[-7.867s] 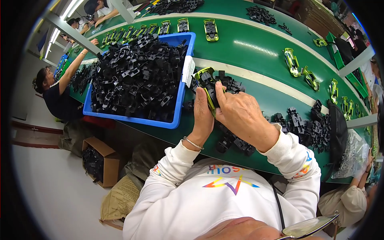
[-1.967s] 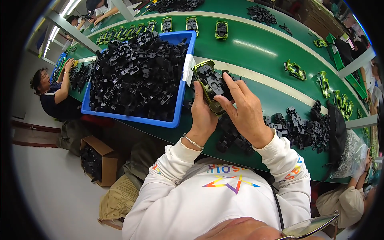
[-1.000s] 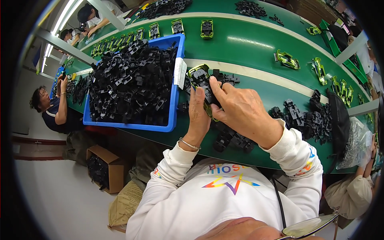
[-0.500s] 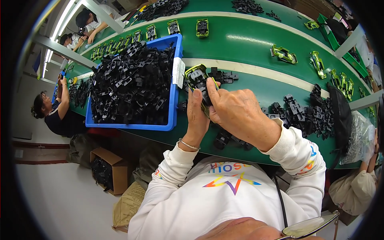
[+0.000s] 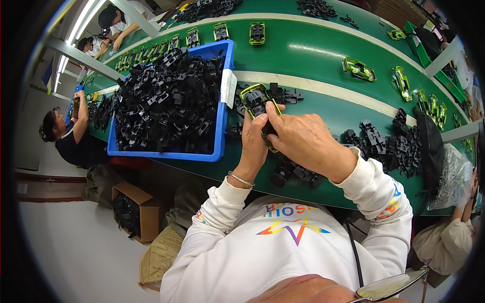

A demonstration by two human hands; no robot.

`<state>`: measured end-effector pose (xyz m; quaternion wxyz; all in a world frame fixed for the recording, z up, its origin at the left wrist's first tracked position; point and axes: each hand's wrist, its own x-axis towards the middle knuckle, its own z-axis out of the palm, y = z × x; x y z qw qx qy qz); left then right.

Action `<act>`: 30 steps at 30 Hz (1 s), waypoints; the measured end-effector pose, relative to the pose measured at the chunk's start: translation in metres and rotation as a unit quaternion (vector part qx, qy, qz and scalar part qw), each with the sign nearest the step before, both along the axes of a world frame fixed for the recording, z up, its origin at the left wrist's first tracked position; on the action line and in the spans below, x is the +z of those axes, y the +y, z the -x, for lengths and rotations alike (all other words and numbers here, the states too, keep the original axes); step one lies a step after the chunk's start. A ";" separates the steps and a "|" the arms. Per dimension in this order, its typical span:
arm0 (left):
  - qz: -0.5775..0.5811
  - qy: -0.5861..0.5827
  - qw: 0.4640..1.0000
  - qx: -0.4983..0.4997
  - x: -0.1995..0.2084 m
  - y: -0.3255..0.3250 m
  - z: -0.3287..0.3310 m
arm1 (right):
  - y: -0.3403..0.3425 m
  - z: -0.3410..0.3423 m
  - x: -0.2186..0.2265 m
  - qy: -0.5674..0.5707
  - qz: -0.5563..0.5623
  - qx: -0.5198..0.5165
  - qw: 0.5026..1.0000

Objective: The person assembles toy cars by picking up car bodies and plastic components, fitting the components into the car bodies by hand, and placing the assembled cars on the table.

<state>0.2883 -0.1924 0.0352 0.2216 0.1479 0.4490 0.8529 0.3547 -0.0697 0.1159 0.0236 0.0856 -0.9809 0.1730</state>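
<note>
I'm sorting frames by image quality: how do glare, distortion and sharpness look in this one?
Head view: strong fisheye bend with a black rim; the green conveyor belt curves and bears a pale glare streak. The hands and the yellow-green toy car are fairly sharp; the blue bin of black parts is clear; the edges are soft.

Bright, even light from ceiling tube lamps (image 5: 76,38) at the upper left; a pale streak of glare lies on the green bench (image 5: 313,50); shadows are soft and short; the middle is sharp; strong fisheye bending curves the bench's edges; a black vignette rings the corners; the glasses (image 5: 389,288) at the lower rim are blurred.
</note>
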 end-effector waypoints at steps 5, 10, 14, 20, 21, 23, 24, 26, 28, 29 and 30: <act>0.000 0.001 1.000 -0.028 0.005 -0.003 -0.001 | 0.034 0.016 -0.003 0.083 0.139 -0.021 0.987; 0.008 0.018 0.993 -0.118 0.011 0.000 -0.006 | 0.047 0.043 -0.013 -0.031 0.503 -0.135 0.853; 0.007 0.008 0.990 -0.139 0.011 0.000 -0.010 | 0.047 0.046 -0.011 -0.193 0.568 -0.116 0.792; 0.046 0.053 0.986 -0.153 0.006 0.001 -0.010 | 0.048 0.047 -0.017 -0.198 0.579 -0.114 0.783; 0.056 0.049 0.987 -0.139 0.011 0.003 -0.012 | 0.047 0.047 -0.017 -0.174 0.584 -0.117 0.785; 0.065 0.045 0.989 -0.127 0.013 0.004 -0.012 | 0.050 0.047 -0.017 -0.194 0.572 -0.126 0.787; 0.048 0.033 0.989 -0.136 0.011 0.005 -0.009 | 0.051 0.047 -0.016 -0.213 0.559 -0.133 0.790; 0.031 0.020 0.989 -0.146 0.012 0.008 -0.005 | 0.047 0.046 -0.016 -0.191 0.584 -0.137 0.777; 0.014 0.033 0.994 -0.105 0.017 0.013 -0.004 | 0.045 0.043 -0.018 -0.170 0.608 -0.142 0.762; 0.014 0.034 0.994 -0.105 0.017 0.013 -0.003 | 0.046 0.041 -0.020 -0.159 0.602 -0.136 0.770; 0.002 0.016 0.996 -0.083 0.016 0.013 0.000 | 0.048 0.038 -0.022 -0.149 0.596 -0.131 0.778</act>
